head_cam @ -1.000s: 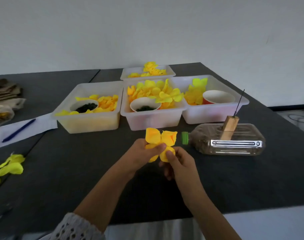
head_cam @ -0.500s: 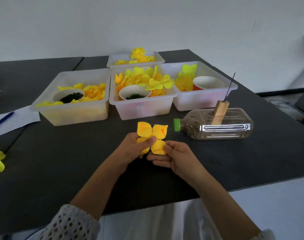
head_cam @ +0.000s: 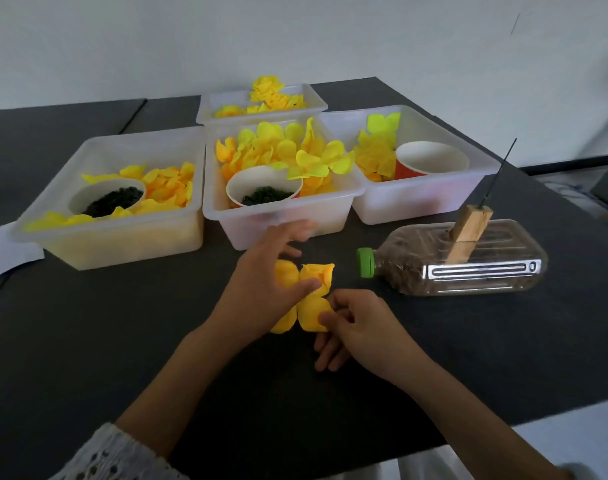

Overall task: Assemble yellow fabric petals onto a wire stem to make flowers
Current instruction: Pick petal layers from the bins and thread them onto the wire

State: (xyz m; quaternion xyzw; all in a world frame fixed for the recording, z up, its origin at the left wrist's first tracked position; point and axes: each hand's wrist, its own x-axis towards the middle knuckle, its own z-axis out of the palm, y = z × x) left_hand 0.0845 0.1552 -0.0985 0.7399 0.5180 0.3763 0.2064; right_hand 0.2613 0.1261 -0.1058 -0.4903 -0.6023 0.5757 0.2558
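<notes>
While pinching the yellow flower [head_cam: 307,299] between thumb and fingers, left hand [head_cam: 264,289] gripping its upper petals, with the forefinger spreading out toward the bins. Right hand [head_cam: 358,327] pinching the lower petal at its edge, remaining fingers curling loosely underneath. Flower hovering just above the dark desk [head_cam: 88,323], between both grips; wire stem hiding behind the petals, so not telling where it runs. Just right of the grip, lying on its side, a clear bottle [head_cam: 469,265] with a green cap [head_cam: 366,262], carrying a wooden block [head_cam: 469,233] with a thin dark pin [head_cam: 500,174] sticking up. Beyond the grip, sitting in a row, three translucent bins [head_cam: 282,223] holding loose yellow petals [head_cam: 278,147] and paper cups [head_cam: 262,185]; two cups showing dark green bits inside. Farther back, a fourth smaller bin [head_cam: 226,102] holding more petals. Far left of the grip, a white sheet [head_cam: 8,251] lying at the desk's edge.
</notes>
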